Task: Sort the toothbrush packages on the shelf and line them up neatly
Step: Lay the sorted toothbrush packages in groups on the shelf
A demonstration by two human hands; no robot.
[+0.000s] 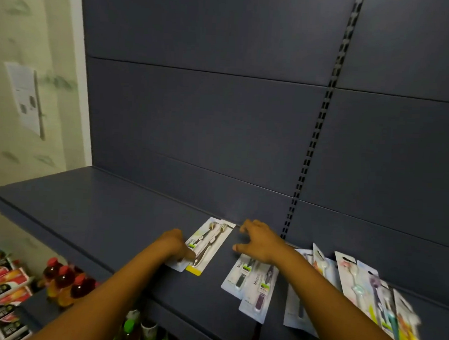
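A dark blue shelf (85, 214) carries several flat toothbrush packages. One stack with a yellow bottom edge (209, 244) lies near the back wall; my left hand (174, 245) rests on its lower left corner, fingers pressed on the card. My right hand (257, 240) hovers with spread fingers just right of that stack, above two overlapping white packages (251, 285) with dark brushes. Further right, several colourful packages (363, 289) lie fanned out and overlapping, blurred at the frame edge.
The blue back panel (208, 117) rises behind the shelf, with a slotted upright (313, 148). Below the shelf at left stand red-capped drink bottles (64, 281) and red-and-white boxes (1, 288). Green-capped bottles (132, 328) stand lower down.
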